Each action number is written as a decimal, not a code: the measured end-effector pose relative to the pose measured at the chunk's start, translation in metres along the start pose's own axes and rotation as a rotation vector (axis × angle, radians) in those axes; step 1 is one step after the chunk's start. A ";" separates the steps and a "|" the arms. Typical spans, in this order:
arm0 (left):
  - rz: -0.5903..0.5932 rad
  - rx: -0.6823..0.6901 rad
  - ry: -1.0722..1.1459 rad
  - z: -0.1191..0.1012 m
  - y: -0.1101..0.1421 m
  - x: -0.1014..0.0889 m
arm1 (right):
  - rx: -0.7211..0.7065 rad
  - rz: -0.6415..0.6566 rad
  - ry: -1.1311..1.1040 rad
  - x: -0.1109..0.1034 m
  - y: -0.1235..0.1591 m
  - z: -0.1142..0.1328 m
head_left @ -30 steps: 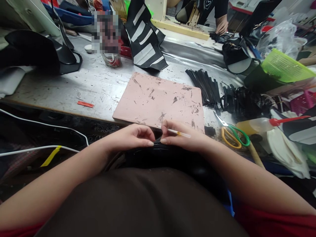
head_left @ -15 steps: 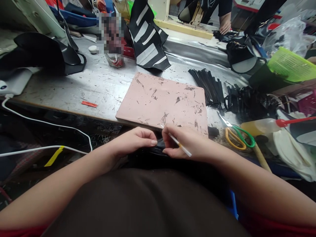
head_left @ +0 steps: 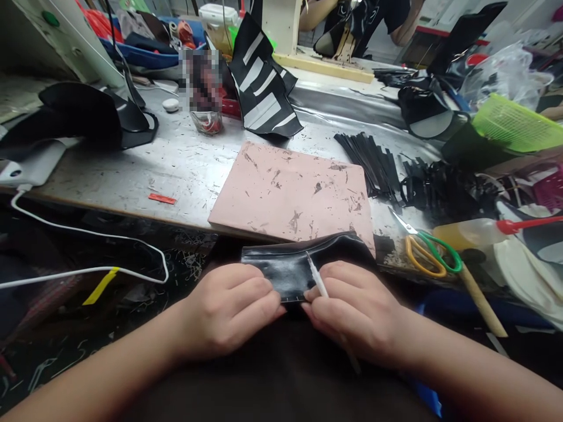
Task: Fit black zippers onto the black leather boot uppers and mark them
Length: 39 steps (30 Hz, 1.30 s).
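My left hand point(head_left: 229, 308) and my right hand point(head_left: 354, 308) both pinch the near edge of a shiny black leather piece point(head_left: 292, 266) held over my lap, just below the table's front edge. My right hand also grips a thin white stick point(head_left: 317, 280) that points up over the leather. A pink work board point(head_left: 292, 190) lies on the metal table point(head_left: 132, 170) right behind the leather.
Green and yellow scissors point(head_left: 424, 246), a glue bottle with a red nozzle point(head_left: 479, 230) and a wooden handle point(head_left: 479, 299) lie at the right. Black strips point(head_left: 369, 161) sit behind the board. A white cable point(head_left: 88, 234) hangs at the left. Another person's arm point(head_left: 316, 12) is at the back.
The black leather piece has come up flat into view between my hands. Both hands moved nearer to me, and the white stick now points upward.
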<state>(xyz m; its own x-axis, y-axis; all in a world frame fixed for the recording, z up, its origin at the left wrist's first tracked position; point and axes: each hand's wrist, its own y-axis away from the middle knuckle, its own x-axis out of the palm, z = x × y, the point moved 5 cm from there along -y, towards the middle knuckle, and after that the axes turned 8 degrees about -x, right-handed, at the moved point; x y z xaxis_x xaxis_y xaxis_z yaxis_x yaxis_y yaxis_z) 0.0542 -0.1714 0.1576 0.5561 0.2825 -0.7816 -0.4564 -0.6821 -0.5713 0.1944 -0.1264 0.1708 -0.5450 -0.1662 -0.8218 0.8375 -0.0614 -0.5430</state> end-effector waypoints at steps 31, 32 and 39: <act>-0.112 -0.002 -0.019 0.002 -0.012 0.011 | 0.105 -0.102 -0.183 0.011 0.004 -0.025; -0.118 0.005 -0.037 0.002 -0.015 0.009 | 0.096 -0.104 -0.147 0.006 0.002 -0.026; -0.267 -0.021 -0.240 0.044 -0.042 0.004 | 0.132 0.010 0.186 -0.020 -0.028 -0.064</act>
<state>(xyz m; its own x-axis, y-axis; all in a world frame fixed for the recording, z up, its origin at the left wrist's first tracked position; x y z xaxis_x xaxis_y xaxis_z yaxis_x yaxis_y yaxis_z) 0.0450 -0.1120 0.1673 0.4733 0.6017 -0.6434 -0.3009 -0.5760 -0.7601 0.1795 -0.0585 0.1911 -0.5240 0.0161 -0.8516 0.8345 -0.1905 -0.5170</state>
